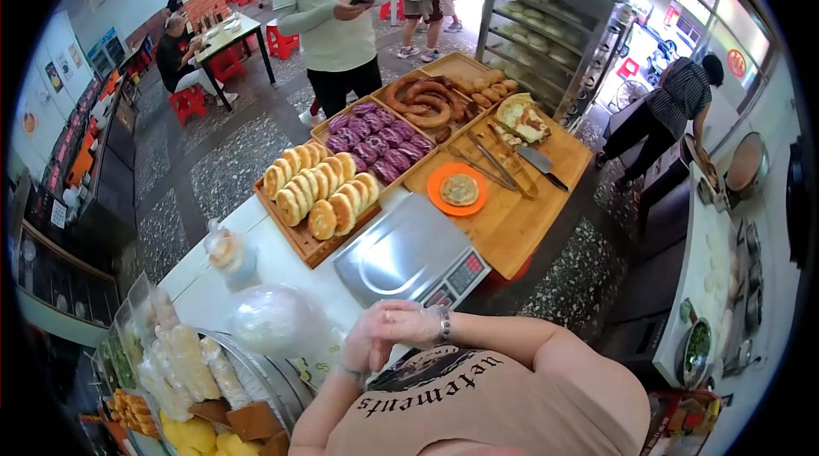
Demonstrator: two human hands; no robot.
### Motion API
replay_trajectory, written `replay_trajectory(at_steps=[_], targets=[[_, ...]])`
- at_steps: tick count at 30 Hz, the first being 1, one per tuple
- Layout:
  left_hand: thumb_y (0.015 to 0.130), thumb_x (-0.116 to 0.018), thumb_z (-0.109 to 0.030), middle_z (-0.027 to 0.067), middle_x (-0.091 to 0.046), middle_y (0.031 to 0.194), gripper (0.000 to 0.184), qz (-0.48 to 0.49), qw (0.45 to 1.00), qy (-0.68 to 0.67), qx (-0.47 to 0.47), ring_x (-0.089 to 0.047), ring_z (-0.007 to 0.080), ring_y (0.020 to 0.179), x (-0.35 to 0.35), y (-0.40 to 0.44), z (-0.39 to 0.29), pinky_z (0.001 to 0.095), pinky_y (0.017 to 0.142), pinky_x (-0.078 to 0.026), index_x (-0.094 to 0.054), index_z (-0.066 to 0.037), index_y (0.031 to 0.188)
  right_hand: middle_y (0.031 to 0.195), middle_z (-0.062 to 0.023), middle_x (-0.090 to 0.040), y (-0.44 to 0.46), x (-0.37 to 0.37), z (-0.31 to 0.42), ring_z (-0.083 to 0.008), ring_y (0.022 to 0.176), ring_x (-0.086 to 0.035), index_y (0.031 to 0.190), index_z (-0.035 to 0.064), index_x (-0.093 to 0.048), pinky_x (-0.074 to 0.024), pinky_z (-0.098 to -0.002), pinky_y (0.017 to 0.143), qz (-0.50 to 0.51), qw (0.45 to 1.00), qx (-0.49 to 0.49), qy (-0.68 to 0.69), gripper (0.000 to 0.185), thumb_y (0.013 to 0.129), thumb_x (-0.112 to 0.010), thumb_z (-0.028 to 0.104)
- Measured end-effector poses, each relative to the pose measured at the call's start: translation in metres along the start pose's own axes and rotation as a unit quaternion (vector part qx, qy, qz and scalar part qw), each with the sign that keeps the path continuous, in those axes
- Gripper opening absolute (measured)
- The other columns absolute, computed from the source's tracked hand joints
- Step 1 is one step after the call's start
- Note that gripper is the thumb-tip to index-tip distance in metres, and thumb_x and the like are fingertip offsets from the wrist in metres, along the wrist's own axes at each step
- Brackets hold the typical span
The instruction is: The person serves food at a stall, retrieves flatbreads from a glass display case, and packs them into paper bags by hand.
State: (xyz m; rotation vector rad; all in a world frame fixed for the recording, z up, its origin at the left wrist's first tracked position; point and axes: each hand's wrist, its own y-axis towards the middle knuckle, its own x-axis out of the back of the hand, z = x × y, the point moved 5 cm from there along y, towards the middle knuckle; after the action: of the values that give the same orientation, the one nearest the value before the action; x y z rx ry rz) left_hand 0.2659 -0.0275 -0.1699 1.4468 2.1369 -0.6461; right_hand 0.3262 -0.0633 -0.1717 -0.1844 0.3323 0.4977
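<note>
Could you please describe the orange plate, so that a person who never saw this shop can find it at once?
Find the silver scale on the white table, then the wooden board to its right. The orange plate lies on that board, near the scale. Unlike the long metal knife on the same board, it is round, and holds one flat cake.

Rect. silver metal scale (399, 244) nr hands (406, 327) is shining; beyond, rnd orange plastic plate (433, 187) & flat tan wood board (509, 236) are looking smooth.
</note>
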Motion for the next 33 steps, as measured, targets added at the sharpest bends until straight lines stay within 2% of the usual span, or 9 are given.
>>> replay_trajectory(at_steps=[7,11,13,15,17,20,27,29,33], targets=[[0.098,-0.041,-0.028,0.0169,-0.054,0.123,0.041,0.133,0.98,-0.048,0.142,-0.055,0.0236,0.113,-0.131,0.134,0.128,0.0381,0.096,-0.046,-0.048,0.004,0.123,0.081,-0.0152,-0.069,-0.211,0.091,-0.04,-0.0229,0.074,-0.067,0.094,-0.0009,-0.063,-0.054,-0.0338,0.073,-0.243,0.95,0.027,0.192,0.042,0.099,-0.044,0.037],[0.097,-0.044,-0.019,0.012,-0.06,0.113,0.03,0.066,0.964,0.253,-0.048,-0.06,0.0204,0.103,-0.216,0.21,0.2,0.0352,0.091,-0.049,-0.055,0.002,0.115,0.09,-0.0105,-0.066,-0.36,0.134,-0.034,-0.0186,0.084,-0.064,0.092,-0.0005,-0.066,-0.0505,-0.0312,0.078,-0.417,0.895,0.154,0.044,0.037,0.098,-0.044,0.029],[0.093,-0.05,-0.025,0.0077,-0.064,0.104,0.03,-0.051,0.991,-0.069,0.107,-0.061,0.0222,0.099,-0.249,0.239,0.243,0.0326,0.087,-0.048,-0.059,-0.003,0.112,0.095,-0.0099,-0.065,-0.425,0.13,0.017,-0.0168,0.091,-0.062,0.097,-0.0004,-0.066,-0.0489,-0.0303,0.082,-0.516,0.833,0.192,-0.04,0.032,0.097,-0.044,0.023],[0.096,-0.048,-0.028,0.007,-0.064,0.104,0.031,-0.047,0.987,0.051,0.145,-0.061,0.0237,0.099,-0.268,0.27,0.279,0.0336,0.089,-0.048,-0.058,-0.004,0.114,0.098,-0.0112,-0.067,-0.483,0.147,0.025,-0.0255,0.098,-0.063,0.099,0.0017,-0.066,-0.0508,-0.0361,0.084,-0.609,0.706,0.228,-0.28,0.026,0.093,-0.05,0.021],[0.095,-0.052,-0.021,0.0086,-0.058,0.112,0.029,0.235,0.771,0.563,-0.183,-0.054,0.0179,0.109,-0.287,0.302,0.337,0.0325,0.095,-0.044,-0.052,-0.006,0.12,0.101,-0.0149,-0.067,-0.508,0.169,0.026,-0.0303,0.097,-0.063,0.102,0.0049,-0.067,-0.0496,-0.0384,0.086,-0.526,0.672,0.148,-0.5,0.027,0.09,-0.053,0.024],[0.093,-0.053,-0.019,0.0082,-0.056,0.113,0.032,0.2,0.952,0.218,0.086,-0.052,0.0184,0.11,-0.315,0.33,0.361,0.0329,0.096,-0.042,-0.05,-0.007,0.122,0.1,-0.0158,-0.067,-0.523,0.195,0.011,-0.0334,0.093,-0.062,0.102,0.0075,-0.067,-0.049,-0.0393,0.083,-0.459,0.783,0.017,-0.418,0.029,0.088,-0.053,0.028],[0.09,-0.056,-0.016,0.0073,-0.052,0.118,0.041,0.182,0.966,0.128,0.128,-0.049,0.0195,0.113,-0.328,0.439,0.381,0.0338,0.099,-0.039,-0.045,-0.009,0.129,0.098,-0.0131,-0.068,-0.515,0.279,0.028,-0.0308,0.094,-0.064,0.099,0.0086,-0.068,-0.0473,-0.0415,0.089,-0.299,0.737,-0.031,-0.606,0.028,0.09,-0.052,0.03],[0.09,-0.057,-0.015,0.007,-0.051,0.119,0.044,0.168,0.973,0.12,0.107,-0.048,0.0198,0.113,-0.322,0.485,0.373,0.0341,0.1,-0.038,-0.043,-0.01,0.131,0.105,-0.0116,-0.067,-0.526,0.312,0.054,-0.0299,0.097,-0.064,0.101,0.0054,-0.065,-0.0467,-0.0395,0.091,-0.34,0.793,0.114,-0.493,0.019,0.087,-0.059,0.017],[0.09,-0.055,-0.01,0.0092,-0.047,0.122,0.045,-0.044,0.995,0.042,0.074,-0.047,0.0205,0.115,-0.317,0.565,0.329,0.0346,0.1,-0.039,-0.041,-0.01,0.133,0.108,-0.0131,-0.066,-0.585,0.389,0.104,-0.0296,0.102,-0.063,0.107,0.0043,-0.064,-0.0508,-0.0353,0.087,-0.479,0.755,0.075,-0.442,0.023,0.084,-0.062,0.008]])
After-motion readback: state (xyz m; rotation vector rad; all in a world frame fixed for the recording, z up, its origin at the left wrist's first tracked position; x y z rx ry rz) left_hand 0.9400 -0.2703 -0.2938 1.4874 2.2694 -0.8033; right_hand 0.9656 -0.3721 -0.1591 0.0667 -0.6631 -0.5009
